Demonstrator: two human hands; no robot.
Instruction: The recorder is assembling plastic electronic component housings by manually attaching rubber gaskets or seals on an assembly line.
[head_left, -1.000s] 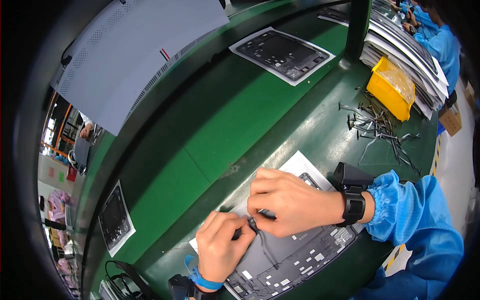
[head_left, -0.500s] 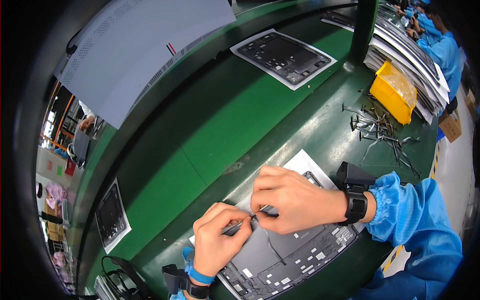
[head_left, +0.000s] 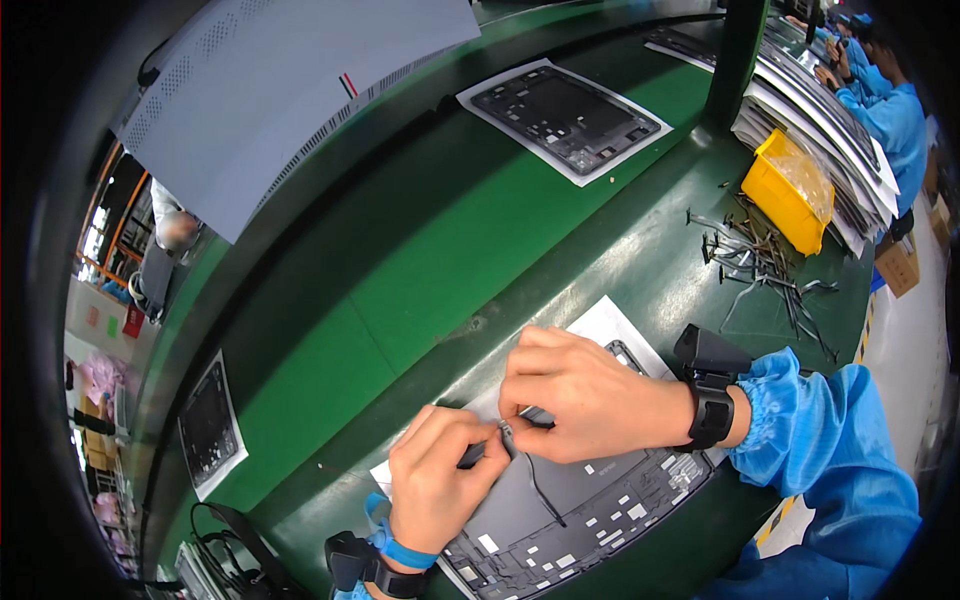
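A dark tablet housing (head_left: pixel 590 487) with small white patches lies on a white sheet in front of me, partly covered by my hands. Across its inner face runs a thin dark ribbon cable (head_left: pixel 541 490), its lower end resting on the housing. My left hand (head_left: pixel 445 470) pinches near the cable's upper end with thumb and forefinger. From the other side my right hand (head_left: pixel 580 395) closes on that same end, fingers curled. A small, light connector-like tip (head_left: pixel 505 428) shows between the two hands; the exact finger contact is hidden.
More tablet housings (head_left: pixel 565 120) (head_left: pixel 210 425) lie on white sheets on the green surface. At right are loose ribbon cables (head_left: pixel 765 260), a yellow bin (head_left: pixel 785 195) holding clear plastic, and stacked sheets (head_left: pixel 850 150). A green post (head_left: pixel 737 70) rises nearby. Co-workers in blue (head_left: pixel 890 115) sit beyond.
Both hands stay pinched at the cable's upper end, shifting only slightly; more of its tip shows. The left housing and the seam in the green surface sit a little farther left.
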